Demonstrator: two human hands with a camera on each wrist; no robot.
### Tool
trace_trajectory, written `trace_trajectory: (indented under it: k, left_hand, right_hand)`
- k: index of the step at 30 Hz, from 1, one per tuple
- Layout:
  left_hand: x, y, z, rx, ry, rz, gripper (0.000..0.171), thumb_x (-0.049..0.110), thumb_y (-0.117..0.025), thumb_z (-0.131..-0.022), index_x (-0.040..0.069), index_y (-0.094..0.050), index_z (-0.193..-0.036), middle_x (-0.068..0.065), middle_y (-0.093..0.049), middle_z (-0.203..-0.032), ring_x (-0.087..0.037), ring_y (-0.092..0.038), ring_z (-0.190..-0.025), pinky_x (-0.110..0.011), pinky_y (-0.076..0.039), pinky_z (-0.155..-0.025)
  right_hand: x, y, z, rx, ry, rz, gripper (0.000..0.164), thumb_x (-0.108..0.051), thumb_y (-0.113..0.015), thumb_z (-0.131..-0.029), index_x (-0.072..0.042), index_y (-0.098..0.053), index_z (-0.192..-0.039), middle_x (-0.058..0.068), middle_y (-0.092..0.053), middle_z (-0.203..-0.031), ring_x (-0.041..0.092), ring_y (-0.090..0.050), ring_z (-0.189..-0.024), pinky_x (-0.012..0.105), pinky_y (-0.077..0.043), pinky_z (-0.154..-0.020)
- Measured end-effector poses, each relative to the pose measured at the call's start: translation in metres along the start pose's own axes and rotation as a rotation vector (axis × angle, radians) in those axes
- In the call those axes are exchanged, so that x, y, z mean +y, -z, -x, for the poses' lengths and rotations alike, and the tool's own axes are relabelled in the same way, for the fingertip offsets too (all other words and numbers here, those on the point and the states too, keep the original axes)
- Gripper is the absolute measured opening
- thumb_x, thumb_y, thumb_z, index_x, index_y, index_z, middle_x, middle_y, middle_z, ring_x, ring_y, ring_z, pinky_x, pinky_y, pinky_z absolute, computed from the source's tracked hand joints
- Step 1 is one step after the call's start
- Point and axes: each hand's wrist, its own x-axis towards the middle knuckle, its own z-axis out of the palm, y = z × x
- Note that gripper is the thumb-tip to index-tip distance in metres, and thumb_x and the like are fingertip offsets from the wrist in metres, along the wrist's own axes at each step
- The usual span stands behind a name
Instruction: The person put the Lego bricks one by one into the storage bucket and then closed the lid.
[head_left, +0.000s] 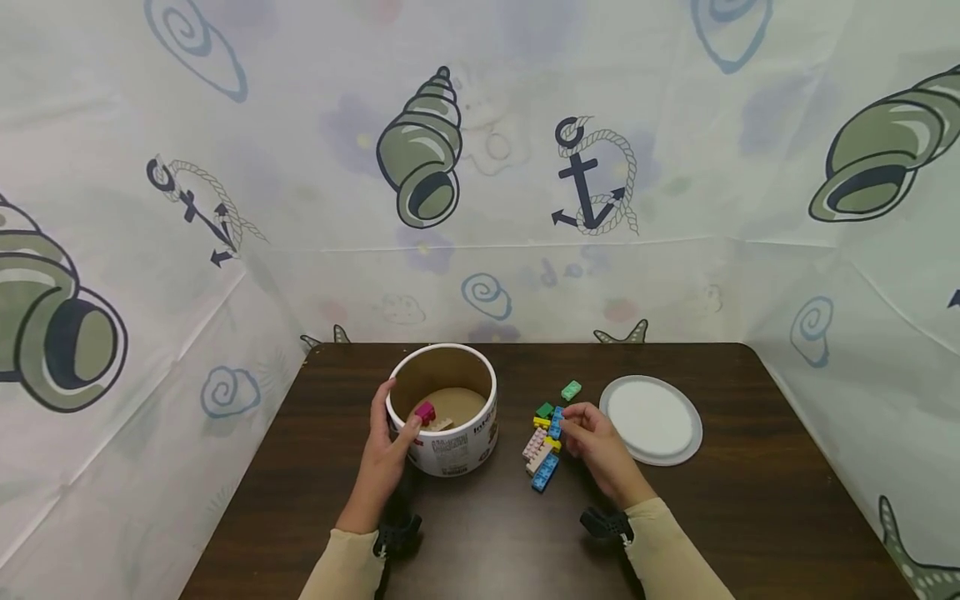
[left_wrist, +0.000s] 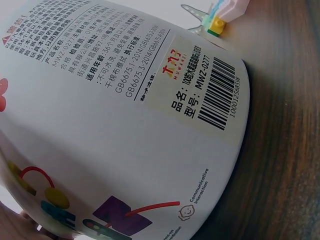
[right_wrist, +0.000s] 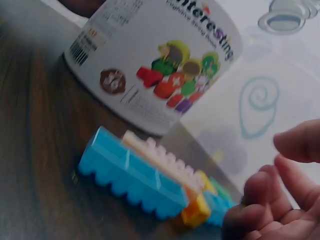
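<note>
My left hand [head_left: 386, 454] grips the near left side of a round white tub [head_left: 457, 450], its thumb over the rim and fingers along the outside. Inside the tub lie a magenta toy brick [head_left: 425, 412] and a cream-coloured brick [head_left: 441, 425]. My right hand [head_left: 600, 446] is at the right edge of a small pile of toy bricks, fingertips by a blue brick [head_left: 556, 423]; whether they touch it is unclear. Its thumb [right_wrist: 300, 142] stands apart from the loosely bent fingers. At the pile's near end is another blue brick [right_wrist: 130, 172], beside pink, cream and yellow ones.
A round white lid [head_left: 651, 419] lies flat to the right of the bricks. One light green brick [head_left: 571, 390] sits apart behind the pile. Beyond the dark wooden table [head_left: 337, 392] hangs a printed cloth with shells and anchors.
</note>
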Motion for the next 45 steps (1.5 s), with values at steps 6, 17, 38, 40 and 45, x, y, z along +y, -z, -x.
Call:
trace_trajectory:
  k: [6, 17, 38, 40, 45]
  left_hand:
    - [0.0, -0.003, -0.005, -0.009, -0.01, 0.024, 0.077, 0.036, -0.065, -0.108, 0.042, -0.02, -0.171, -0.006, -0.019, -0.179, -0.041, -0.027, -0.16, -0.076, -0.029, -0.123]
    - [-0.005, -0.003, -0.004, -0.017, -0.007, 0.039, 0.077, 0.036, -0.067, -0.108, 0.043, -0.022, -0.17, -0.003, -0.024, -0.177, -0.038, -0.033, -0.156, -0.063, -0.039, -0.117]
    - [-0.005, 0.0, 0.0, -0.002, -0.002, 0.022, 0.076, 0.038, -0.067, -0.108, 0.045, -0.022, -0.17, -0.005, -0.023, -0.177, -0.04, -0.036, -0.152, -0.055, -0.044, -0.113]
    - [-0.006, 0.0, 0.0, -0.002, -0.004, 0.022, 0.075, 0.039, -0.066, -0.108, 0.048, -0.022, -0.169, -0.006, -0.022, -0.178, -0.041, -0.031, -0.156, -0.064, -0.033, -0.12]
    - [-0.005, 0.0, 0.0, -0.007, -0.002, 0.017, 0.076, 0.04, -0.066, -0.109, 0.046, -0.021, -0.169, -0.003, -0.024, -0.177, -0.04, -0.036, -0.152, -0.057, -0.044, -0.113]
  right_hand:
    - [0.015, 0.013, 0.003, -0.066, -0.057, 0.084, 0.034, -0.013, -0.067, -0.107, 0.004, -0.053, -0.133, 0.006, -0.06, -0.104, 0.02, -0.06, -0.084, 0.027, -0.052, -0.068]
    - [0.035, 0.02, -0.001, -0.177, 0.045, 0.238, 0.04, -0.013, -0.082, -0.097, 0.003, -0.056, -0.123, 0.016, -0.062, -0.106, 0.02, -0.064, -0.077, 0.032, -0.059, -0.064]
    - [0.037, 0.012, -0.001, -0.109, 0.049, 0.298, 0.018, -0.007, -0.068, -0.106, -0.004, -0.069, -0.124, 0.017, -0.062, -0.107, 0.023, -0.066, -0.077, 0.035, -0.063, -0.067]
    - [0.037, 0.014, 0.0, -0.107, 0.046, 0.269, 0.021, -0.006, -0.065, -0.107, -0.002, -0.071, -0.126, 0.02, -0.064, -0.114, 0.023, -0.07, -0.082, 0.035, -0.065, -0.073]
    - [0.037, 0.017, 0.001, -0.105, 0.017, 0.175, 0.024, -0.006, -0.061, -0.109, 0.004, -0.07, -0.128, 0.023, -0.062, -0.135, 0.021, -0.069, -0.102, 0.033, -0.064, -0.086]
